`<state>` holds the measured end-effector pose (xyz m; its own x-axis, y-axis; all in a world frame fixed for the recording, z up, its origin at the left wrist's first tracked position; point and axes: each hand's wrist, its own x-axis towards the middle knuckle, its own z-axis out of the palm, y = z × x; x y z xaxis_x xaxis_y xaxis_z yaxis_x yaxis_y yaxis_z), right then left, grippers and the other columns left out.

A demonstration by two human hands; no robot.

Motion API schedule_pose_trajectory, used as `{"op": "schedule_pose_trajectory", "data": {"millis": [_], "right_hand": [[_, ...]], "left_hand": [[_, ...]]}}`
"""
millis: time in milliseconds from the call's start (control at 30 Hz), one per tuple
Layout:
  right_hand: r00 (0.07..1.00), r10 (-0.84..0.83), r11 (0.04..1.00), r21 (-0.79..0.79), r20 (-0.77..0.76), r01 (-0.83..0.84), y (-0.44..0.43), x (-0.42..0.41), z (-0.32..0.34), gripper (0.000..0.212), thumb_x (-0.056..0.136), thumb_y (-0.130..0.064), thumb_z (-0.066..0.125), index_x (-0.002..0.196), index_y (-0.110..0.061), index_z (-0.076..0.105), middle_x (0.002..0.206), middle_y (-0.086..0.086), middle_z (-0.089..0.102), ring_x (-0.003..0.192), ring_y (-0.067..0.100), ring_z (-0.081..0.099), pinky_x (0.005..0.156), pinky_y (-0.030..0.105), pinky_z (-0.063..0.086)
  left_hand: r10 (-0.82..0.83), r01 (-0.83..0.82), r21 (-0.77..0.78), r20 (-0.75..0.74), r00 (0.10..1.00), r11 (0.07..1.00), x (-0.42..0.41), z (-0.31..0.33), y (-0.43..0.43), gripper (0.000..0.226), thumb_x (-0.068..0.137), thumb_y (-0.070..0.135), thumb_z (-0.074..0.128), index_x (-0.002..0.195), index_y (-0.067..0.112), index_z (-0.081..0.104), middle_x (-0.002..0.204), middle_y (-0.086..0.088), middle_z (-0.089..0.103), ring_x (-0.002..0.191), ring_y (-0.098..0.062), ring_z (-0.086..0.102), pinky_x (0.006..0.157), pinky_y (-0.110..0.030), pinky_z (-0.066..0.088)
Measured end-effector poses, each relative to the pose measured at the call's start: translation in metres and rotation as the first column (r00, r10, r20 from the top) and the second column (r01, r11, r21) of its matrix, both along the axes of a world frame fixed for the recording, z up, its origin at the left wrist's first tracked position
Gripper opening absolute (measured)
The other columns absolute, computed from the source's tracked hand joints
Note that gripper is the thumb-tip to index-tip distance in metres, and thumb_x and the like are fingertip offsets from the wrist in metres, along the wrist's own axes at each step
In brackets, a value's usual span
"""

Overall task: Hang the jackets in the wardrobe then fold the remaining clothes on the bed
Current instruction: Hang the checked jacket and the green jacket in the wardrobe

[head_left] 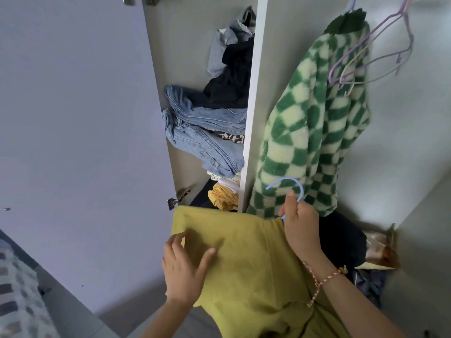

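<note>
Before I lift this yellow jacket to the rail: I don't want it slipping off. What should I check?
1. Right hand grips hanger below its hook: ok.
2. Left hand flat on jacket, steadying it: ok.
3. Hook clear of cloth: ok.
4. Jacket seated on both hanger shoulders: cannot tell, hidden under cloth.
5. Rail gap beside checked jacket: cannot tell, rail out of view.

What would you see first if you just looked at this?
The fluffy green-and-cream checked jacket hanging on the right of the wardrobe jumps out first. Below it, the right hand grips a blue hanger carrying a yellow-green garment, with the left hand resting on the cloth.
</note>
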<state>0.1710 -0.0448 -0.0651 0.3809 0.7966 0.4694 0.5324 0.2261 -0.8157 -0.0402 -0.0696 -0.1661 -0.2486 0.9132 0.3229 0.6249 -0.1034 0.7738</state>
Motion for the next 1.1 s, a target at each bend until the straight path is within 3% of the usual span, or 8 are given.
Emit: {"op": "schedule_pose_trajectory", "data": {"millis": [100, 200, 300, 467, 634, 734, 801, 1101], "right_hand": [[1.0, -0.018, 1.0, 0.01, -0.019, 0.018, 0.002, 0.004, 0.003, 0.057, 0.102, -0.023, 0.035, 0.046, -0.017, 0.047, 0.046, -0.005, 0.048, 0.05, 0.005, 0.047, 0.057, 0.017, 0.036], [1.0, -0.008, 1.0, 0.012, -0.015, 0.008, 0.001, 0.005, 0.005, 0.057, 0.101, -0.02, 0.035, 0.046, -0.016, 0.048, 0.045, -0.003, 0.047, 0.049, 0.009, 0.047, 0.057, 0.022, 0.037], [0.999, 0.01, 1.0, 0.022, 0.051, -0.012, -0.001, 0.003, 0.001, 0.055, 0.101, -0.022, 0.035, 0.048, -0.015, 0.049, 0.048, -0.006, 0.049, 0.049, 0.009, 0.049, 0.055, 0.017, 0.038], [0.988, -0.06, 0.988, -0.13, 0.142, 0.078, -0.002, 0.002, -0.012, 0.05, 0.101, -0.025, 0.033, 0.058, -0.012, 0.056, 0.053, -0.01, 0.048, 0.059, 0.02, 0.052, 0.06, 0.028, 0.035], [0.962, 0.21, 0.896, -0.36, -0.175, -0.261, -0.02, -0.027, -0.038, 0.055, 0.101, -0.03, 0.031, 0.053, -0.01, 0.049, 0.041, -0.001, 0.047, 0.038, 0.014, 0.046, 0.044, 0.024, 0.039], [0.937, 0.29, 0.85, -0.397, -0.196, -0.346, -0.031, -0.042, -0.05, 0.052, 0.101, -0.028, 0.031, 0.057, -0.007, 0.046, 0.051, 0.009, 0.047, 0.048, 0.018, 0.046, 0.051, 0.03, 0.039], [0.877, 0.322, 0.799, -0.394, -0.358, -0.454, -0.033, -0.045, -0.053, 0.048, 0.101, -0.025, 0.032, 0.061, -0.006, 0.048, 0.052, 0.009, 0.049, 0.05, 0.016, 0.048, 0.051, 0.025, 0.042], [0.722, 0.347, 0.612, -0.438, -0.599, -0.658, -0.03, -0.066, -0.06, 0.04, 0.098, -0.041, 0.036, 0.085, -0.007, 0.049, 0.071, 0.016, 0.053, 0.064, 0.026, 0.057, 0.059, 0.028, 0.049]], "left_hand": [[-0.033, 0.019, -0.114, -0.116, 0.993, 0.993, 0.0, -0.018, 0.001, 0.065, 0.086, 0.06, 0.037, 0.104, 0.0, 0.055, 0.112, -0.016, 0.054, 0.099, -0.035, 0.056, 0.084, -0.048, 0.047], [0.096, -0.097, 0.013, 0.092, 0.991, 0.995, 0.003, 0.001, 0.008, 0.016, 0.094, 0.014, 0.04, 0.081, 0.01, 0.048, 0.079, -0.01, 0.056, 0.07, -0.034, 0.051, 0.065, -0.039, 0.043], [0.135, -0.147, 0.012, 0.337, 0.932, 0.989, -0.005, 0.034, 0.014, 0.014, 0.1, 0.01, 0.035, 0.093, 0.012, 0.047, 0.065, -0.004, 0.05, 0.062, -0.026, 0.044, 0.057, -0.029, 0.036], [0.047, -0.056, 0.285, 0.04, 0.998, 0.957, -0.026, 0.066, 0.02, 0.039, 0.094, 0.027, 0.033, 0.097, -0.002, 0.058, 0.063, -0.009, 0.053, 0.056, -0.031, 0.048, 0.059, -0.031, 0.036], [0.078, -0.125, 0.298, 0.166, 0.983, 0.946, -0.015, 0.078, 0.019, 0.033, 0.091, 0.023, 0.031, 0.088, -0.001, 0.054, 0.051, 0.0, 0.04, 0.046, -0.023, 0.037, 0.05, -0.032, 0.032], [0.058, -0.112, 0.272, 0.2, 0.978, 0.956, -0.005, 0.079, 0.022, 0.022, 0.091, 0.024, 0.031, 0.082, 0.012, 0.048, 0.049, 0.007, 0.039, 0.044, -0.012, 0.041, 0.047, -0.02, 0.029], [0.04, -0.096, 0.267, 0.208, 0.977, 0.959, -0.003, 0.082, 0.022, 0.017, 0.096, 0.017, 0.036, 0.083, 0.014, 0.047, 0.049, 0.007, 0.038, 0.047, -0.005, 0.045, 0.045, -0.018, 0.028], [-0.022, -0.068, 0.289, 0.299, 0.954, 0.955, 0.006, 0.112, 0.028, 0.028, 0.099, 0.007, 0.036, 0.076, 0.02, 0.046, 0.058, 0.005, 0.039, 0.052, -0.003, 0.038, 0.05, -0.015, 0.031]]}}
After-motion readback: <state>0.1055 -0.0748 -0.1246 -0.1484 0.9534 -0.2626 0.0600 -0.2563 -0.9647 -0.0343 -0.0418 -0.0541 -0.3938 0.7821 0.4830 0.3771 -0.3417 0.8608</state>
